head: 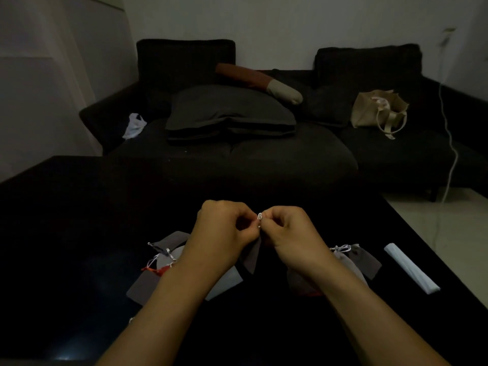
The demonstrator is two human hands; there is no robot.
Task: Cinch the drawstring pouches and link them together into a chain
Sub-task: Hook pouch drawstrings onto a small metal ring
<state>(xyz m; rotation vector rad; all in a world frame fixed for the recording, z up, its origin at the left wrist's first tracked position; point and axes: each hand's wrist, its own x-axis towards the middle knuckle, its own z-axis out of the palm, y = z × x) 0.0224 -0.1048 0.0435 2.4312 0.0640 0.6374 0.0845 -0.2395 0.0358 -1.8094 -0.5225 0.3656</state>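
Above the bench, our left hand and right hand pinch a grey pouch's white drawstring; likely mid-knot; next, pull snug.

Two bare forearms are extended forward from the lower edge, converging at centre. Left hand: fingers curled, tips pinched together. Right hand: likewise curled and pinched. The fingertips of both are apparently touching, though detail is lost in dim light.

free: table far half, left | blocked: pouch piles near hands, white roll right
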